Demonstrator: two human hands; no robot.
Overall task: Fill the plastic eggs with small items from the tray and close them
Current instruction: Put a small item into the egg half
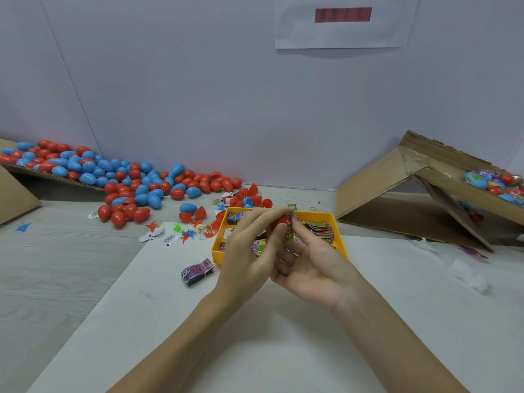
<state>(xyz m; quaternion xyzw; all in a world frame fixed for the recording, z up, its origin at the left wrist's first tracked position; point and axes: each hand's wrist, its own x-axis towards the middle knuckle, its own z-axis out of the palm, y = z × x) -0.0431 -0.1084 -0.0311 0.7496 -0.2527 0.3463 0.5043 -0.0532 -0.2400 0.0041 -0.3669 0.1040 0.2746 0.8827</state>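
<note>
My left hand (249, 245) grips a red plastic egg half (280, 221) between thumb and fingers, just above the yellow tray (338, 222). My right hand (312, 259) meets it from the right, its fingertips pinching a small colourful packet (289, 234) at the egg's opening. Most of the egg is hidden by my fingers. The tray holds several small printed packets and boxes (320, 229).
A big heap of red and blue eggs (119, 177) spills from a cardboard flap at the left. Loose egg halves (195, 212), small toys and paper slips lie left of the tray. A banded packet bundle (197, 270) lies on the white sheet. A cardboard box (442, 194) with filled eggs stands right.
</note>
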